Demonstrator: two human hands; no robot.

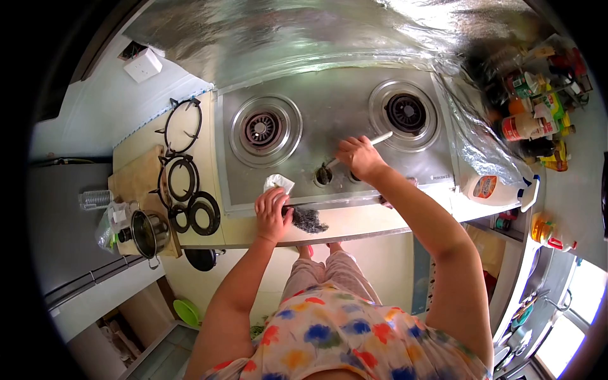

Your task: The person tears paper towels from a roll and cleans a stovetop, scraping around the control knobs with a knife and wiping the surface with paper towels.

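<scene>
My right hand (360, 157) is closed round a light-handled brush (381, 138), whose dark bristles touch the left knob opening (323, 176) at the front of the steel gas stove (335, 126). My left hand (272, 215) rests at the stove's front edge with its fingers on a crumpled white cloth or tissue (279, 184). Just right of that hand, a dark, mesh-like scouring pad (306, 220) lies on the counter edge. Both burners, left (263, 129) and right (406, 113), sit without their supports. A second knob opening is partly hidden behind my right hand.
Black pan supports and rings (183, 180) lie on the left counter, near a steel pot (149, 234). A white spray bottle (497, 190) lies right of the stove. Foil (354, 38) covers the back wall. Bottles and jars (529, 126) crowd the right side.
</scene>
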